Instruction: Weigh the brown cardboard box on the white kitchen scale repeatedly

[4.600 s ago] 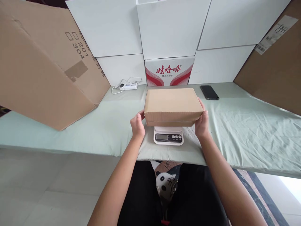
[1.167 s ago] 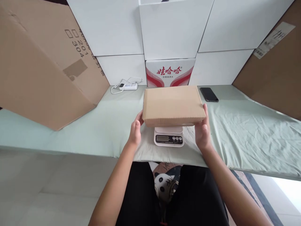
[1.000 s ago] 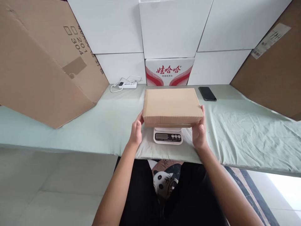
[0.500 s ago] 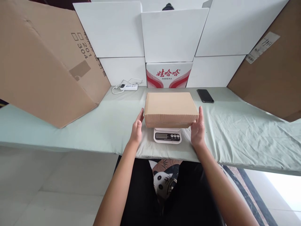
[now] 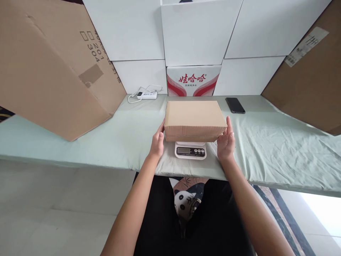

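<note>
cardboard box (image 5: 194, 117) sits flat on top of the white kitchen scale (image 5: 190, 150), near the front edge of the table (image 5: 266, 142) with its pale green cloth. my left hand (image 5: 157, 142) is open, fingertips against the box's left end; my right hand (image 5: 226, 142) is open too, fingers at its right end, gripping nothing. i see a black phone (image 5: 235, 105) behind to the right, a white power strip (image 5: 146, 95) behind to the left
</note>
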Tool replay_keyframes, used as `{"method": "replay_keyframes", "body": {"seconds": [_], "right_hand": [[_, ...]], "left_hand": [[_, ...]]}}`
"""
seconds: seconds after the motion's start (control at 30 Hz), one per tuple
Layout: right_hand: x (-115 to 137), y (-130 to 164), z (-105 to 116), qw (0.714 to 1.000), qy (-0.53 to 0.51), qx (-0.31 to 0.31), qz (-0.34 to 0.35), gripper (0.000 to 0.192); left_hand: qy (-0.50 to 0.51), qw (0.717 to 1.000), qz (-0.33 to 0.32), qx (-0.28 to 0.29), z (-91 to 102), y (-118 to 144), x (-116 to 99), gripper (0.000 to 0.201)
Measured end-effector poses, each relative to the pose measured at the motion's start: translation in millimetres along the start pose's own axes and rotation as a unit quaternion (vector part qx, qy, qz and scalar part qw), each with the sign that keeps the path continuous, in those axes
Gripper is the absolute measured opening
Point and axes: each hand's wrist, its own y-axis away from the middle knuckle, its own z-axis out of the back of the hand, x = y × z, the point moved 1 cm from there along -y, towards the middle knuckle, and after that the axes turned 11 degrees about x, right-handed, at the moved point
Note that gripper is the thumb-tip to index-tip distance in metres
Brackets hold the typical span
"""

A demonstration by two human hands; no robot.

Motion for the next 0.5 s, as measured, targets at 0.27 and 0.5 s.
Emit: {"method": "replay_keyframes", "body": {"seconds": [0.27,0.5], "right_hand": [[3.0,-1.6,-1.8,0.999,-0.026,-0.020,-0.017,0.092],[4.7,-3.1,-4.6,0.999,-0.024,-0.029,-0.019,0.095]], "left_hand": [[-0.003,1.000,-0.007,0.000,0.0,-0.7,2.3,0.088],[-0.006,1.000,-0.004,0.002,-0.1,-0.7,0.5,0.092]]}}
